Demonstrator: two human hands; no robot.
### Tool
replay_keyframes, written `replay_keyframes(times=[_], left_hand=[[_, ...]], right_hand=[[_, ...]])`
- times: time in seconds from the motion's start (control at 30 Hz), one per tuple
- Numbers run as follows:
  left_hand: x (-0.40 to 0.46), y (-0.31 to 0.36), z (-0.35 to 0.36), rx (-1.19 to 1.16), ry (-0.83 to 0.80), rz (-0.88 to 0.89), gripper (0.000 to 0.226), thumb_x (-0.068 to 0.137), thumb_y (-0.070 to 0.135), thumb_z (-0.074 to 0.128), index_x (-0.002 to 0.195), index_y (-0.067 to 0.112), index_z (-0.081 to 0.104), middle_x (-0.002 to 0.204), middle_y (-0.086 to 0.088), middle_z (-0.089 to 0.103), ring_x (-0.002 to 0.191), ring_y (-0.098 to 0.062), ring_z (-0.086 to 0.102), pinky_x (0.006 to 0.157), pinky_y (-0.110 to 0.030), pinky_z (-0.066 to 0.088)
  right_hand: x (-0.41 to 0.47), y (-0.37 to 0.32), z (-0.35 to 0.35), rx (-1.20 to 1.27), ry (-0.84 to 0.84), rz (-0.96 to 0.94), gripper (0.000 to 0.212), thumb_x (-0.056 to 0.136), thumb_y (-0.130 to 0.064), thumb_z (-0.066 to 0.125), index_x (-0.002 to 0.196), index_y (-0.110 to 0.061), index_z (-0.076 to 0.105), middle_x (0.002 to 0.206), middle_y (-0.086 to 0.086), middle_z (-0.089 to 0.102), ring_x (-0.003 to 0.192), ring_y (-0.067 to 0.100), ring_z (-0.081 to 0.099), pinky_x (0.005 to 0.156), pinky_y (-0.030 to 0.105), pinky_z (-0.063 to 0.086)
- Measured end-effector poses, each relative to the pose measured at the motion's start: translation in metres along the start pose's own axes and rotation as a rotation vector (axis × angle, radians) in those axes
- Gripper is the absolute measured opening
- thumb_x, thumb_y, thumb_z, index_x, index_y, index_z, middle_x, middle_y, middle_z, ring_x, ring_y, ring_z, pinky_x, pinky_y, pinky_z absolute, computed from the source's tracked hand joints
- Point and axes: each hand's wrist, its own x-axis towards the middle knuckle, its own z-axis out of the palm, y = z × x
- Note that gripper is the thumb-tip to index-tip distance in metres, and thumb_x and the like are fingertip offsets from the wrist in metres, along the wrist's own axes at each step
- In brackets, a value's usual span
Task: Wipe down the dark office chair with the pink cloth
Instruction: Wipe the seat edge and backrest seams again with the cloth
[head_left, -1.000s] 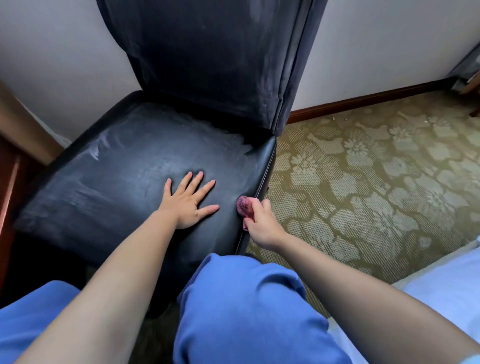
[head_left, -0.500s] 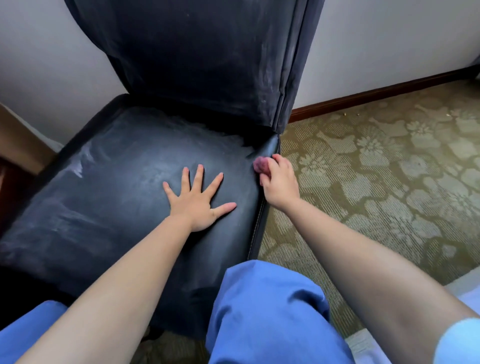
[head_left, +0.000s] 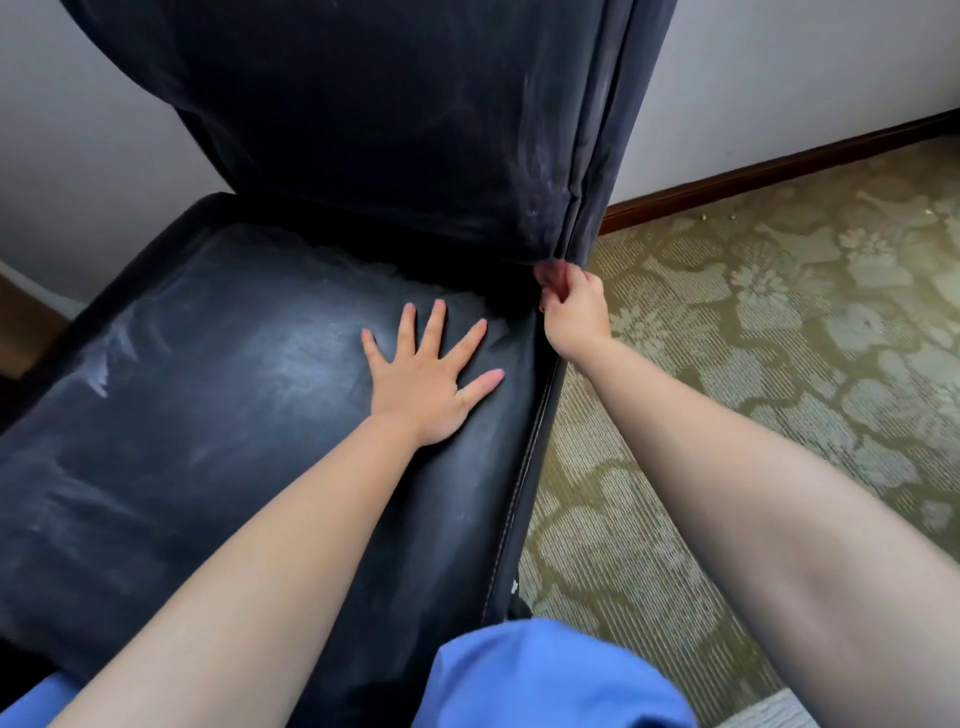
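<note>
Right now the cloth (head_left: 551, 274) is bunched small in the right hand (head_left: 574, 312), fingers curled tight round it, pressed where the chair (head_left: 218, 395) seat's rear right corner meets the backrest. The left hand (head_left: 428, 382) lies flat on the seat, fingers spread, just left of that corner. So little cloth shows that it may skip the crease or snag in the backrest seam; the dusty streaks across the seat's left part could be missed.

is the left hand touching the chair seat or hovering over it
Touching. The head view shows the left hand lying flat, fingers spread, palm down on the chair seat, with no gap visible under the palm or fingers.
</note>
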Motion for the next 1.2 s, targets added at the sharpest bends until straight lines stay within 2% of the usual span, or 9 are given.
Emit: replay_keyframes(times=[0.17, 0.27, 0.47, 0.6, 0.73, 0.83, 1.0, 1.1, 1.2], left_hand=[[-0.003, -0.001, -0.006, -0.053, -0.016, 0.017, 0.059, 0.091, 0.067, 0.013, 0.146, 0.049, 0.002, 0.159, 0.003, -0.011, 0.145, -0.024, -0.017, 0.109, -0.062, -0.01], [-0.013, -0.001, -0.008, -0.1, -0.011, 0.029, 0.053, 0.098, 0.055, 0.016, 0.149, 0.042, 0.009, 0.16, 0.002, -0.006, 0.146, -0.023, -0.013, 0.112, -0.059, -0.008], [-0.073, 0.002, 0.003, -0.073, -0.102, 0.141, 0.052, 0.102, 0.044, 0.015, 0.15, 0.036, 0.0, 0.159, 0.003, -0.013, 0.145, -0.022, -0.017, 0.112, -0.055, -0.009], [-0.112, -0.008, 0.014, 0.035, -0.063, 0.139, 0.053, 0.101, 0.046, 0.011, 0.15, 0.035, -0.006, 0.159, 0.007, -0.014, 0.145, -0.017, -0.016, 0.113, -0.053, -0.008], [-0.118, -0.014, 0.014, 0.064, -0.061, 0.157, 0.052, 0.101, 0.046, 0.011, 0.15, 0.035, -0.006, 0.159, 0.008, -0.013, 0.145, -0.015, -0.015, 0.114, -0.053, -0.007], [-0.122, -0.021, 0.011, 0.04, -0.103, 0.19, 0.052, 0.102, 0.044, 0.012, 0.15, 0.035, -0.005, 0.159, 0.008, -0.013, 0.145, -0.015, -0.015, 0.115, -0.052, -0.008], [-0.141, -0.044, 0.008, -0.021, -0.143, 0.261, 0.052, 0.104, 0.037, 0.017, 0.152, 0.027, 0.0, 0.159, 0.007, -0.009, 0.146, -0.015, -0.012, 0.116, -0.046, -0.006], [-0.175, -0.059, 0.017, -0.016, -0.125, 0.235, 0.052, 0.103, 0.036, 0.017, 0.151, 0.028, 0.0, 0.159, 0.007, -0.01, 0.146, -0.016, -0.013, 0.117, -0.045, -0.007], [-0.181, -0.061, 0.018, -0.036, -0.144, 0.228, 0.051, 0.104, 0.035, 0.02, 0.152, 0.027, 0.004, 0.159, 0.006, -0.008, 0.146, -0.016, -0.012, 0.116, -0.047, -0.007]], right_hand=[[-0.033, -0.007, -0.012, -0.233, -0.231, -0.067, 0.048, 0.094, -0.018, 0.043, 0.142, -0.02, 0.035, 0.144, 0.02, 0.026, 0.131, 0.038, 0.031, 0.111, 0.033, 0.022], [-0.06, -0.007, -0.021, -0.284, -0.372, -0.043, 0.053, 0.094, -0.012, 0.039, 0.146, -0.022, 0.028, 0.141, 0.02, 0.026, 0.127, 0.036, 0.036, 0.106, 0.026, 0.025], [-0.098, -0.01, -0.018, -0.183, -0.356, 0.088, 0.062, 0.094, -0.005, 0.034, 0.15, -0.027, 0.018, 0.155, 0.017, 0.003, 0.139, 0.033, 0.024, 0.112, 0.028, 0.017], [-0.126, -0.013, -0.019, -0.163, -0.319, 0.148, 0.061, 0.094, -0.006, 0.033, 0.149, -0.029, 0.019, 0.149, 0.017, 0.019, 0.135, 0.034, 0.03, 0.11, 0.03, 0.021], [-0.182, 0.001, -0.003, -0.204, -0.331, 0.11, 0.063, 0.093, -0.007, 0.034, 0.149, -0.031, 0.018, 0.144, 0.017, 0.032, 0.127, 0.035, 0.04, 0.105, 0.034, 0.03], [-0.212, 0.008, 0.007, -0.247, -0.345, 0.076, 0.063, 0.094, -0.01, 0.034, 0.149, -0.033, 0.015, 0.141, 0.017, 0.035, 0.122, 0.036, 0.045, 0.102, 0.036, 0.035], [-0.196, 0.013, 0.003, -0.309, -0.361, 0.037, 0.062, 0.094, -0.011, 0.037, 0.148, -0.035, 0.017, 0.138, 0.017, 0.042, 0.119, 0.035, 0.046, 0.094, 0.031, 0.037], [-0.2, 0.006, 0.003, -0.26, -0.328, 0.103, 0.063, 0.094, -0.009, 0.035, 0.148, -0.037, 0.018, 0.141, 0.016, 0.039, 0.121, 0.034, 0.045, 0.096, 0.031, 0.036], [-0.222, -0.005, 0.007, -0.245, -0.295, 0.121, 0.062, 0.093, -0.01, 0.038, 0.145, -0.04, 0.025, 0.134, 0.017, 0.045, 0.119, 0.035, 0.048, 0.097, 0.033, 0.038]])
